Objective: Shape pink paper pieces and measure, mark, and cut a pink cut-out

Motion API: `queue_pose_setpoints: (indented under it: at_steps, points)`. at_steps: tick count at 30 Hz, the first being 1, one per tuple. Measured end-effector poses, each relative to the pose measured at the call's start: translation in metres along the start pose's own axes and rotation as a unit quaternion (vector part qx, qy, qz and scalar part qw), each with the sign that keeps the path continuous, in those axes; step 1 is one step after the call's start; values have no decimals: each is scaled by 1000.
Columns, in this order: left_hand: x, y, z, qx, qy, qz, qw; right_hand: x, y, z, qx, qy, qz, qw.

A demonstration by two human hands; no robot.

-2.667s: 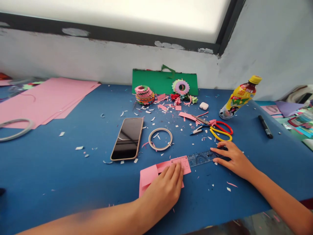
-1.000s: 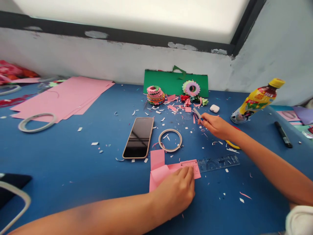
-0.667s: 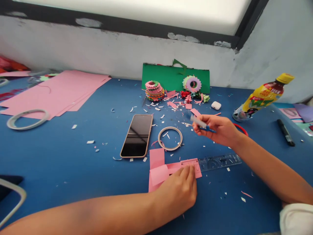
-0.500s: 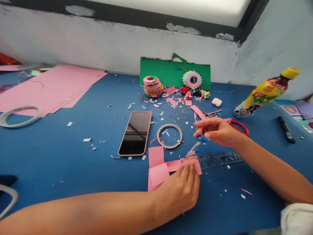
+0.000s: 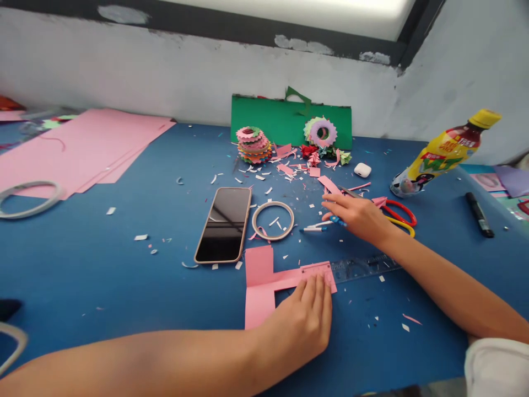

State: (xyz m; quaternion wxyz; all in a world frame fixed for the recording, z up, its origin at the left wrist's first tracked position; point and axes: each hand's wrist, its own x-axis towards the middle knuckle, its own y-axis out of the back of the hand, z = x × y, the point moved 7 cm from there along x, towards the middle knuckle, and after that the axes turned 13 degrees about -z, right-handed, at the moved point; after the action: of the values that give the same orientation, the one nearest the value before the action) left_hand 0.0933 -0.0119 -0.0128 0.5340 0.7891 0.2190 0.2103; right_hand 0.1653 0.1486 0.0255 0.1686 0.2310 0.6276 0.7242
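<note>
My left hand presses a clear ruler down onto one arm of a pink paper cutout, its fingers held together. The ruler's left end lies over the pink arm, and its other end runs toward my right forearm. Part of the cutout is hidden by my left hand and arm. My right hand hovers low over the table with fingers stretched out. Under its fingertips lies a white-and-blue drawing compass. Behind that hand are scissors with red and yellow handles, partly covered by pink scraps.
A phone and a tape roll lie left of my right hand. Pink sheets spread at the back left. Toothed paper rings stand near a green board. A bottle and black marker are at right.
My right hand has lowered the compass flat on the table and its fingers have straightened. The cutout's curled flap now lies flat. The view has shifted slightly.
</note>
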Motion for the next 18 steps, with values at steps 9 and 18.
queue_pose_setpoints:
  at_steps: [9,18]
  points:
    - [-1,1,0,-2,-2,3,1000,-3,-11,7,421,-201,-81,881]
    - [-1,-1,1,0,2,23,1000,4,-16,-54,440,-66,36,895]
